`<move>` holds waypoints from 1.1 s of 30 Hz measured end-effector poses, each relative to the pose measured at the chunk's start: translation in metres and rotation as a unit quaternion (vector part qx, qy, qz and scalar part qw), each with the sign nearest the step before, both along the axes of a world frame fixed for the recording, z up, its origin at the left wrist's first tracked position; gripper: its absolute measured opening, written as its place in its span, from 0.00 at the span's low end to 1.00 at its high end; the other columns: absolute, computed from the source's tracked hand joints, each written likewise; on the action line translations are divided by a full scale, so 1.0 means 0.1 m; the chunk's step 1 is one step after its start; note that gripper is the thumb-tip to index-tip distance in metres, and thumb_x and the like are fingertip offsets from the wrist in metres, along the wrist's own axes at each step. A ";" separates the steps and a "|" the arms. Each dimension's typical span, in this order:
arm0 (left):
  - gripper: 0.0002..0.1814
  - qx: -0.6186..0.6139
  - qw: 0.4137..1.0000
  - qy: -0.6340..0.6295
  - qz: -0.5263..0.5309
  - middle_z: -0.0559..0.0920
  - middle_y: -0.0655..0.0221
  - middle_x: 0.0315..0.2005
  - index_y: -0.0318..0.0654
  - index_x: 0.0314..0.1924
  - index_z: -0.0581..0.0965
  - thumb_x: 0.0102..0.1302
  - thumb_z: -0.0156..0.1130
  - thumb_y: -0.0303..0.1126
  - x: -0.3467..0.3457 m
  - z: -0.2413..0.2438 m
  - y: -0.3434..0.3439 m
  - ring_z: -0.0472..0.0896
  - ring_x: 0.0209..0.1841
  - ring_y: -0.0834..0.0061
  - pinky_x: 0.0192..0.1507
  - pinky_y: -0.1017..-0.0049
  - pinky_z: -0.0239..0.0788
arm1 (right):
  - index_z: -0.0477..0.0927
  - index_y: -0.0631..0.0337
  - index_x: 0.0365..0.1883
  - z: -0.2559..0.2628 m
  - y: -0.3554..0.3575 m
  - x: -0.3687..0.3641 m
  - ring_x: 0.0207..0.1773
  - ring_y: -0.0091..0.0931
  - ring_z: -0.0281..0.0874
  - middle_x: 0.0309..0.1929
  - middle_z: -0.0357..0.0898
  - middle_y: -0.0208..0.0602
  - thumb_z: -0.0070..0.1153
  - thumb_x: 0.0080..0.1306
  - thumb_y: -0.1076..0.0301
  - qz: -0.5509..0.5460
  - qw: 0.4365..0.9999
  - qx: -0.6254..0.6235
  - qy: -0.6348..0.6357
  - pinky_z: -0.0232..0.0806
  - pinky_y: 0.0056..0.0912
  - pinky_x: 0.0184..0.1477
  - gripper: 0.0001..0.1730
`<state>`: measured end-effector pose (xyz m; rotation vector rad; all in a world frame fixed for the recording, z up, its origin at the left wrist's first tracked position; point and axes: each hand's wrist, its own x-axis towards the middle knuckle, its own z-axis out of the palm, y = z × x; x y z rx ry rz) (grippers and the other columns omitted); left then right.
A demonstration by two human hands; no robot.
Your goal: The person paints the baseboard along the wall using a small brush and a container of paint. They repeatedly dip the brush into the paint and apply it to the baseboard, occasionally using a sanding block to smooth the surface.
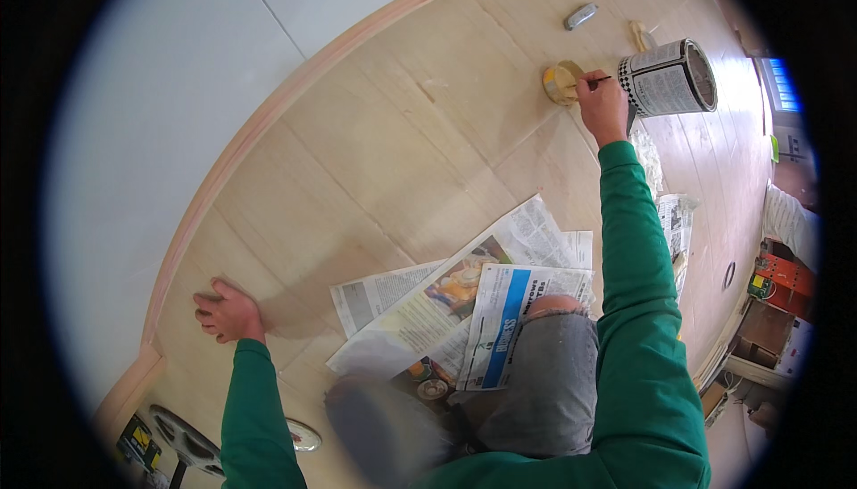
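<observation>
My right hand (604, 106) pinches a thin brush (598, 80), whose dark handle end pokes out past my fingers. The brush's other end reaches over a small round can (560, 82) with pale stuff inside; the tip is too small to make out. Just right of that hand is a large metal paint can (659, 79), its wall printed with a checkered band and writing. My left hand (228, 311) is braced on the tiled floor (348, 174) near the wooden baseboard (231, 144), fingers apart and holding nothing.
Newspaper sheets (402, 338) lie under and before my knees. A grey object (580, 16) sits beyond the small can. A light wall (167, 87) rises along the left. At far right are a red box (790, 281) and shelving; a dark wheel-like object (187, 439) stands lower left.
</observation>
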<state>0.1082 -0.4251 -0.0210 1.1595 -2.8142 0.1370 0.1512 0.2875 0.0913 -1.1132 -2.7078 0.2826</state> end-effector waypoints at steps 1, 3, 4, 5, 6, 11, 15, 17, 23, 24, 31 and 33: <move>0.45 0.003 1.000 -0.001 0.001 0.61 0.55 0.78 0.50 0.80 0.62 0.76 0.40 0.73 0.00 0.00 0.00 0.61 0.76 0.47 0.68 0.35 0.56 | 0.90 0.58 0.40 0.01 0.01 0.00 0.44 0.45 0.89 0.37 0.90 0.48 0.63 0.67 0.57 0.006 0.999 -0.014 0.040 0.78 0.46 0.50 0.14; 0.45 -0.006 1.000 -0.001 0.001 0.61 0.55 0.78 0.50 0.79 0.62 0.76 0.40 0.73 0.00 0.00 0.00 0.61 0.76 0.47 0.68 0.36 0.56 | 0.90 0.58 0.41 0.02 0.04 0.01 0.43 0.44 0.89 0.37 0.90 0.48 0.63 0.67 0.57 0.011 0.994 -0.073 0.081 0.78 0.46 0.49 0.15; 0.45 -0.003 1.000 -0.001 0.001 0.61 0.55 0.78 0.51 0.79 0.62 0.76 0.40 0.73 0.00 0.00 0.00 0.61 0.76 0.47 0.68 0.36 0.57 | 0.91 0.60 0.41 0.03 0.06 0.00 0.43 0.42 0.90 0.37 0.90 0.48 0.63 0.67 0.57 0.008 0.993 -0.041 0.106 0.78 0.44 0.49 0.15; 0.44 -0.004 1.000 -0.001 0.001 0.62 0.55 0.78 0.51 0.79 0.63 0.76 0.40 0.73 0.00 0.00 0.00 0.61 0.76 0.47 0.68 0.36 0.57 | 0.91 0.60 0.41 0.03 0.06 0.01 0.42 0.42 0.90 0.37 0.90 0.48 0.63 0.67 0.57 0.016 0.995 -0.052 0.087 0.78 0.44 0.49 0.15; 0.44 -0.007 1.000 0.001 0.001 0.62 0.55 0.78 0.51 0.79 0.63 0.76 0.40 0.73 -0.01 0.00 0.00 0.62 0.76 0.47 0.68 0.36 0.57 | 0.91 0.60 0.41 0.03 0.07 0.00 0.42 0.42 0.90 0.37 0.90 0.48 0.63 0.67 0.57 0.022 0.995 -0.054 0.077 0.78 0.43 0.49 0.15; 0.44 -0.003 1.000 -0.006 0.003 0.61 0.55 0.78 0.51 0.79 0.63 0.76 0.39 0.72 -0.01 0.00 0.00 0.62 0.75 0.47 0.68 0.36 0.58 | 0.90 0.61 0.41 0.06 0.04 0.00 0.42 0.41 0.89 0.37 0.90 0.48 0.62 0.67 0.57 0.016 0.994 -0.074 0.078 0.78 0.43 0.49 0.16; 0.44 -0.010 1.000 -0.004 0.001 0.61 0.55 0.78 0.51 0.79 0.62 0.76 0.39 0.72 0.00 0.00 0.00 0.61 0.76 0.47 0.68 0.36 0.58 | 0.90 0.61 0.40 0.17 0.03 0.07 0.42 0.42 0.89 0.36 0.90 0.47 0.62 0.67 0.57 0.018 0.995 -0.071 0.071 0.78 0.43 0.49 0.16; 0.44 -0.005 1.000 -0.001 0.001 0.61 0.56 0.78 0.50 0.79 0.62 0.76 0.40 0.72 0.00 0.00 0.00 0.61 0.76 0.47 0.68 0.36 0.57 | 0.90 0.61 0.40 0.21 0.02 0.13 0.41 0.42 0.89 0.35 0.90 0.47 0.62 0.67 0.57 0.020 0.996 -0.056 0.064 0.78 0.43 0.49 0.16; 0.44 0.006 1.000 -0.002 0.001 0.60 0.55 0.78 0.50 0.79 0.62 0.76 0.40 0.72 -0.01 0.02 0.02 0.60 0.76 0.47 0.69 0.36 0.56 | 0.89 0.61 0.39 0.29 0.03 0.22 0.41 0.42 0.89 0.34 0.89 0.47 0.61 0.67 0.58 0.030 0.998 -0.037 0.041 0.77 0.44 0.48 0.15; 0.44 0.002 1.000 -0.001 0.000 0.60 0.55 0.78 0.50 0.79 0.62 0.76 0.40 0.72 -0.01 0.03 0.02 0.60 0.76 0.47 0.69 0.36 0.56 | 0.89 0.61 0.39 0.31 0.03 0.23 0.40 0.42 0.89 0.34 0.89 0.47 0.62 0.67 0.59 0.028 0.998 -0.042 0.044 0.77 0.44 0.48 0.15; 0.44 0.010 1.000 0.001 -0.002 0.60 0.53 0.78 0.50 0.80 0.61 0.76 0.41 0.71 0.02 0.00 0.01 0.59 0.77 0.47 0.69 0.36 0.55 | 0.88 0.62 0.40 0.47 -0.12 0.28 0.39 0.42 0.87 0.35 0.89 0.47 0.61 0.67 0.65 0.062 0.994 -0.044 0.075 0.76 0.45 0.48 0.11; 0.44 0.005 1.000 0.006 -0.006 0.59 0.52 0.78 0.50 0.80 0.61 0.77 0.41 0.71 0.02 0.00 0.00 0.59 0.77 0.46 0.69 0.36 0.55 | 0.88 0.61 0.41 0.50 -0.19 0.32 0.40 0.42 0.87 0.36 0.89 0.46 0.61 0.66 0.67 0.088 0.995 -0.039 0.027 0.76 0.44 0.48 0.10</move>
